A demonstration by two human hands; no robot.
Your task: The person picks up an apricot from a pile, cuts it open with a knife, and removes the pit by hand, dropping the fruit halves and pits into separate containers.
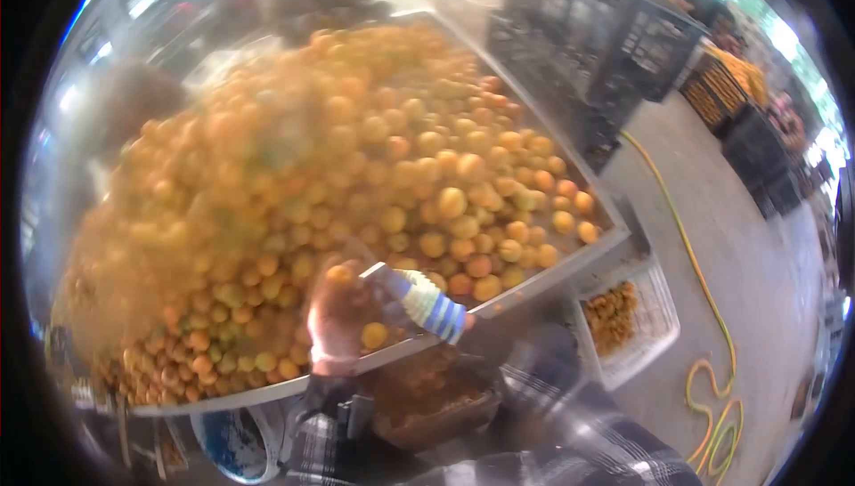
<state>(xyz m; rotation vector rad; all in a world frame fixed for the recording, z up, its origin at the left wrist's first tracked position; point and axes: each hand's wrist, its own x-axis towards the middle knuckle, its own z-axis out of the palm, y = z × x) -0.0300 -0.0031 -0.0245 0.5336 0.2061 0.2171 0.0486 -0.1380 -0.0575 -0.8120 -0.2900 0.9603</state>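
Observation:
A large heap of apricots (454,201) fills a metal-edged table (570,268) in front of me. My left hand (331,321), smeared by motion, is over the near edge of the heap, closed around an apricot (338,275) that shows at its fingertips. Close beside it on the right, my right hand (432,303) wears a white and blue striped glove. Its fingers are closed on a flat grey piece (374,271) with a bright edge, whose kind I cannot make out. One loose apricot (374,336) lies just below and between the two hands.
Below the table edge stands a box (441,419) with brownish contents. A white crate (663,339) holding orange-brown pieces is to the right, a blue bucket (233,446) at lower left. A yellow hose (681,210) crosses the floor. Black crates (637,45) stand behind; blurred people are across the table.

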